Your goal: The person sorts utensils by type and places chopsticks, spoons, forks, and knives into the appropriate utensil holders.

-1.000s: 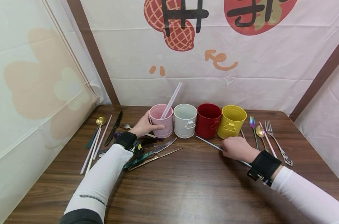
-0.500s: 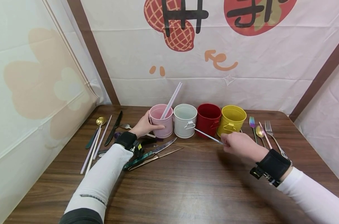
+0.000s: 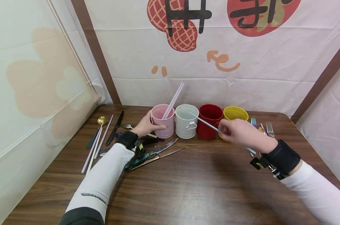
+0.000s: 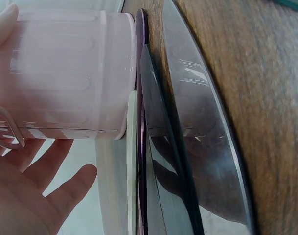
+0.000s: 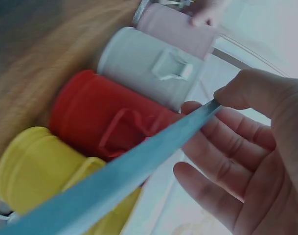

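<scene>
My left hand [image 3: 147, 126] holds the side of the pink bucket [image 3: 165, 128], thumb across its front. Two pale lilac chopsticks [image 3: 173, 100] lean out of that bucket. In my right hand [image 3: 237, 133] a light blue chopstick [image 3: 205, 123] is pinched between thumb and fingers, as the right wrist view shows. It slants up to the left, passing in front of the red bucket [image 3: 205, 130]. Its far tip overlaps the mouth of the white bucket [image 3: 183, 130]. The yellow bucket [image 3: 234, 113] is partly hidden behind my right hand.
Left on the table lie chopsticks [image 3: 104, 137], a gold spoon [image 3: 102, 120], a black knife [image 3: 115, 127] and a fork [image 3: 126, 126]. A green-handled knife [image 3: 151, 153] lies before the buckets. Forks [image 3: 269, 128] lie on the right, partly hidden. A fabric wall [image 3: 186, 87] stands behind.
My right hand has lifted the light blue chopstick off the table, and its tip has risen from beside the red bucket's base to the white bucket's mouth. My left hand stays at the pink bucket.
</scene>
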`<state>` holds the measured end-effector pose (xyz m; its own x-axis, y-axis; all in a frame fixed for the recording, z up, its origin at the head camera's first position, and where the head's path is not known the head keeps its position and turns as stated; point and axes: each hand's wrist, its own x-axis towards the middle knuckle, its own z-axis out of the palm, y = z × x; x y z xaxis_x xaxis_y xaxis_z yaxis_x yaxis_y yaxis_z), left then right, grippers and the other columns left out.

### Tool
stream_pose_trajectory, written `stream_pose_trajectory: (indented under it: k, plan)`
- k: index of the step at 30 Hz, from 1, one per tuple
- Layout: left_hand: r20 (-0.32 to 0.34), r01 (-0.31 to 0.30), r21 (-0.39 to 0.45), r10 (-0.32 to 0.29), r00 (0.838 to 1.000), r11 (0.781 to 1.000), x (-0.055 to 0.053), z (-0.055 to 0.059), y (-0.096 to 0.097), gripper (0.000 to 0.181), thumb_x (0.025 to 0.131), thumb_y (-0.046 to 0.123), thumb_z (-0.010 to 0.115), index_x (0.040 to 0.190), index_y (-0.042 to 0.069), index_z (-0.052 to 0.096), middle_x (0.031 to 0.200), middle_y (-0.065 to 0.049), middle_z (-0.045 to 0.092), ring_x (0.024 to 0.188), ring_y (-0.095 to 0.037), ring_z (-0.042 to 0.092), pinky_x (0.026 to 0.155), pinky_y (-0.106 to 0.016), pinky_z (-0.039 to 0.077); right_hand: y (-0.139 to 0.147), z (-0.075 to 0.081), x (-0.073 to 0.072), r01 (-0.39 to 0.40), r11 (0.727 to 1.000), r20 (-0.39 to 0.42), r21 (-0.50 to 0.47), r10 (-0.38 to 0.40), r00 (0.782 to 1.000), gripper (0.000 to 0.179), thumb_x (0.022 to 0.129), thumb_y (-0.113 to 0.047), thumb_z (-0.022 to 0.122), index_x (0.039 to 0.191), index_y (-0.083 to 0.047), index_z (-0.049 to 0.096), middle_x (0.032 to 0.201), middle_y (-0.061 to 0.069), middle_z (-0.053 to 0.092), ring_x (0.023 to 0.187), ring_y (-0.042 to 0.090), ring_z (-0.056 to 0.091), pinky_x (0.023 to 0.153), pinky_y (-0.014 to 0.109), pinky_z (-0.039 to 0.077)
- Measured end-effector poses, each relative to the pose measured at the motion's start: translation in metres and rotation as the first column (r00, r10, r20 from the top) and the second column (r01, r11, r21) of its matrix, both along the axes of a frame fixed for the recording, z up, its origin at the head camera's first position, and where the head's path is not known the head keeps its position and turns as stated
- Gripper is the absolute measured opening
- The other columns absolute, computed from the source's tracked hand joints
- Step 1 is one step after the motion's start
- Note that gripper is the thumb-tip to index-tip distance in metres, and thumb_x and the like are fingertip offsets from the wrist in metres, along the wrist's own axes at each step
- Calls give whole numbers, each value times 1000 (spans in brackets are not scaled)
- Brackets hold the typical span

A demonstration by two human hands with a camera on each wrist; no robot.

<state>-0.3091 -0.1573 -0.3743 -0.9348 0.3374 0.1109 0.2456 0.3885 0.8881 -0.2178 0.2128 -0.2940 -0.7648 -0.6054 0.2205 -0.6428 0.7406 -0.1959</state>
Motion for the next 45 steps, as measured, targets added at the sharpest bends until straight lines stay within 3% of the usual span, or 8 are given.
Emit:
stream_pose_trajectory:
  k: [4, 11, 13, 23, 34, 40, 42, 45]
  plan:
    - [-19, -5, -27, 4, 1000, 1000, -8, -9, -2, 90, 77, 15, 84, 146, 2, 27, 138, -19, 45, 124, -32, 44, 103, -48, 38, -5, 15, -6, -17, 999, -12, -38, 17, 1000, 13, 83, -3, 71, 93, -8, 64, 73, -7, 60, 67, 9, 54, 62, 30, 48]
    - [25, 12, 11, -13, 1000, 1000, 12, 16, 4, 87, 78, 6, 81, 145, -4, 26, 138, -25, 43, 125, -37, 43, 104, -52, 36, -15, 46, -22, 29, 992, 37, -125, -25, 999, 12, 89, -5, 65, 100, -3, 67, 75, -1, 64, 70, 15, 58, 65, 34, 47]
    - [23, 13, 9, -13, 1000, 1000, 12, 16, 4, 87, 78, 7, 81, 145, -4, 26, 138, -26, 42, 125, -37, 43, 104, -52, 36, -19, 56, -27, 49, 984, 47, -170, -42, 998, 10, 90, -6, 64, 100, -3, 66, 77, 2, 66, 73, 18, 60, 68, 36, 48]
    - [-1, -9, -15, 9, 1000, 1000, -10, -12, -3, 89, 78, 11, 83, 146, 4, 26, 139, -18, 43, 125, -30, 44, 105, -47, 36, -49, 81, -50, 70, 888, -4, -455, -81, 997, 14, 94, -9, 63, 104, 1, 61, 94, 13, 69, 85, 24, 65, 79, 36, 52]
    - [2, -4, -7, 4, 1000, 1000, -11, -12, -3, 90, 77, 10, 83, 146, 4, 26, 139, -17, 44, 125, -30, 44, 105, -47, 36, -91, 62, -67, 19, 715, -44, -699, -70, 997, 18, 94, -7, 62, 110, 3, 58, 103, 15, 66, 90, 25, 69, 86, 34, 53]
    - [5, -1, -3, 1, 1000, 1000, -12, -11, -2, 90, 76, 12, 84, 146, 6, 27, 138, -17, 44, 125, -29, 44, 104, -47, 37, -118, 41, -77, -8, 589, -27, -808, -23, 999, 18, 94, 0, 61, 109, 5, 54, 102, 17, 63, 91, 29, 68, 85, 34, 53]
    - [9, 2, 1, -2, 1000, 1000, -12, -11, -2, 91, 77, 13, 84, 146, 6, 27, 139, -16, 44, 125, -29, 44, 103, -47, 37, -127, 32, -80, 10, 575, 2, -818, -14, 1000, 17, 94, 0, 61, 109, 5, 53, 102, 17, 62, 92, 31, 68, 85, 34, 53]
    - [14, 3, 7, -3, 1000, 1000, -11, -11, -2, 91, 77, 13, 84, 146, 6, 26, 139, -16, 44, 125, -30, 44, 103, -48, 38, -139, 16, -83, 54, 611, 59, -789, -12, 998, 17, 95, -2, 60, 109, 3, 53, 102, 16, 62, 94, 29, 68, 84, 34, 54]
